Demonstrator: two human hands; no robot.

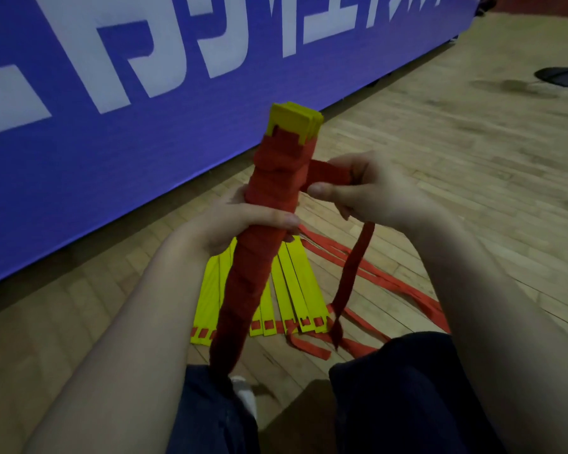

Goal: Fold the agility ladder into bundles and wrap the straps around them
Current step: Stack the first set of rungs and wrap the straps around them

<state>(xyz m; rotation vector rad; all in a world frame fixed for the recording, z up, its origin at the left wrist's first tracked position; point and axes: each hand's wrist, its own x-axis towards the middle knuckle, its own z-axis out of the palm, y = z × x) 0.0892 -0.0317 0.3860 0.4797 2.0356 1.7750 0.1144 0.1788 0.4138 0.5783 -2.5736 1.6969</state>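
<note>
A blue banner (112, 165) with large white lettering is set along a wooden floor (440, 142). A dark round stand base (561, 78) is seen at far right.

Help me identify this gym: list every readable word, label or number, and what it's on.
On the blue banner: large white characters, cropped by the frame's top edge and slanted; not readable as words.
On the wrapped ladder bundle, the yellow rungs on the floor and the red strap: no print visible.
</note>
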